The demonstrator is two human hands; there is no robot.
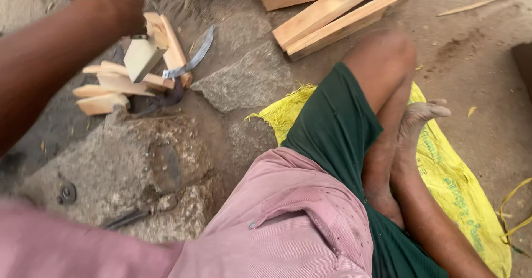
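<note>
Up at the top left, your left hand (pixel 108 1) has its fingers closed round a pale, wedge-cut wooden block (pixel 142 56) above the loose pile of pale wood offcuts (pixel 111 87), so a slip could drop it onto the curved metal blade (pixel 194 56) beside it; your right hand is out of sight.

Seated person's left hand (pixel 108 1) grips a pale wooden block (pixel 142 56) above a stone slab (pixel 138 161). Cut wood pieces (pixel 102 89) and a curved blade (pixel 194 56) lie beside the block; planks (pixel 332 12) lie beyond the slab.
</note>
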